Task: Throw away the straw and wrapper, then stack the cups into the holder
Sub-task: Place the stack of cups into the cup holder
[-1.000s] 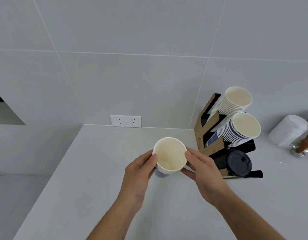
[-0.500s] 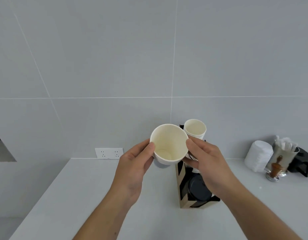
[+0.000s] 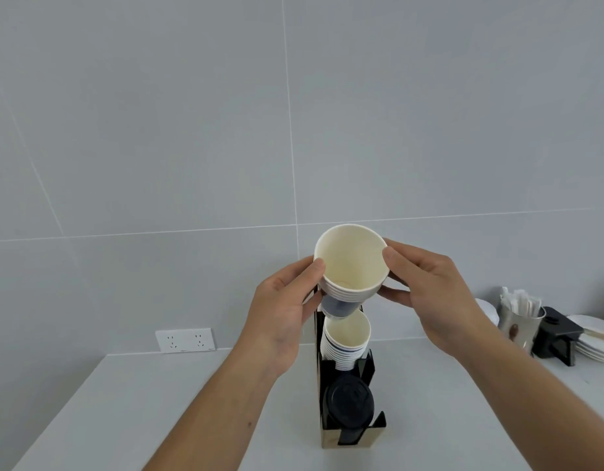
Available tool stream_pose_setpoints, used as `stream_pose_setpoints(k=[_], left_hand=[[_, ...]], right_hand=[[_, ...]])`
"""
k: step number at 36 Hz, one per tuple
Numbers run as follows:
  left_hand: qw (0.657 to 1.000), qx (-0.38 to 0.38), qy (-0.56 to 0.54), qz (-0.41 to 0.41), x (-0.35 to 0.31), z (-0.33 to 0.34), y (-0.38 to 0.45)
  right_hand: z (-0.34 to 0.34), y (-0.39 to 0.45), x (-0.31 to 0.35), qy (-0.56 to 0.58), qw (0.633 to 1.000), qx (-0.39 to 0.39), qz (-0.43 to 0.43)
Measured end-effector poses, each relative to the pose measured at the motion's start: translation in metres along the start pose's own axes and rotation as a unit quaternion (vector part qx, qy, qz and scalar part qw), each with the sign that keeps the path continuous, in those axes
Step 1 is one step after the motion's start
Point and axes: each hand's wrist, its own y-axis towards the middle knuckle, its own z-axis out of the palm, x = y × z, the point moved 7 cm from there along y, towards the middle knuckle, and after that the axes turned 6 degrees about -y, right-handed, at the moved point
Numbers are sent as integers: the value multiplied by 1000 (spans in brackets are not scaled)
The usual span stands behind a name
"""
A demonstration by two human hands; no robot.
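Nearest the camera, at 6 o'clock, the holder (image 3: pixel 350 433) stands on the pale desk (image 3: pixel 124 419), its lowest slot filled by black lids (image 3: pixel 349 401). Just above them a lower stack of cups (image 3: pixel 345 341) leans out of the middle slot, mouth open toward the viewer.

Above that, near the frame's centre, the left hand (image 3: pixel 283 314) and the right hand (image 3: pixel 426 294) grasp a stack of cups (image 3: pixel 350 266) between them. The left grip is closed on the rim and side at 9 o'clock, thumb on the lip; the right grip is closed on the opposite side at 3 o'clock. The stack's dark base sits right at the top slot of the holder, just over the rim of the lower stack.

The likely trouble lies here. If the base meets the slot's edge at a slant, the stack may catch and the narrow holder could tip backward or sideways. Pressing hard on the thin paper rim could buckle it. A low approach could knock the lower stack's rim and push those cups deeper or askew.

Farther off at 3 o'clock stand a stirrer jar (image 3: pixel 521 321) and plates (image 3: pixel 596 338). No straw or wrapper is in sight.
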Motion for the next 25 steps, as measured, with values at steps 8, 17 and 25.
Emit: stream_pose_setpoints(k=[8,17,25], left_hand=[[999,-31,-11,-39,30,-6,10],[994,-50,55,-77,71,-22,30],[983,-72,153,-73,97,-42,51]], right_hand=[[-12,11,-37,1,999,9,52],[-17,20,-90,-4,992,9,123],[-18,29,-125,-23,988,11,155]])
